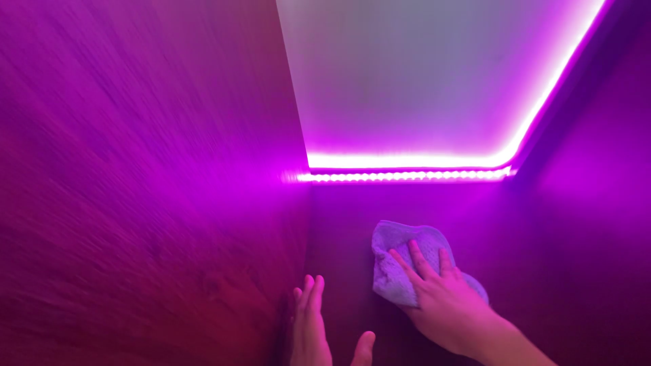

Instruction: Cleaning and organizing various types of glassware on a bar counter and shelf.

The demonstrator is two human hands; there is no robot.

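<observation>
Purple-lit wooden panel (339, 230), cloth (400, 254) under right hand (441, 298).

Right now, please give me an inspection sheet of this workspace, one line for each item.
Surface: dark wood-grain back panel under purple light, bare where visible.
Job's things: crumpled pale textured cloth pressed flat on the panel.
Clutter: nothing seen.
Grippers: right hand spread on the cloth; left hand open, flat on the panel beside the left side wall.
Cables: glowing LED light strip along the top edge.
Surroundings: pale lit panel above.
</observation>
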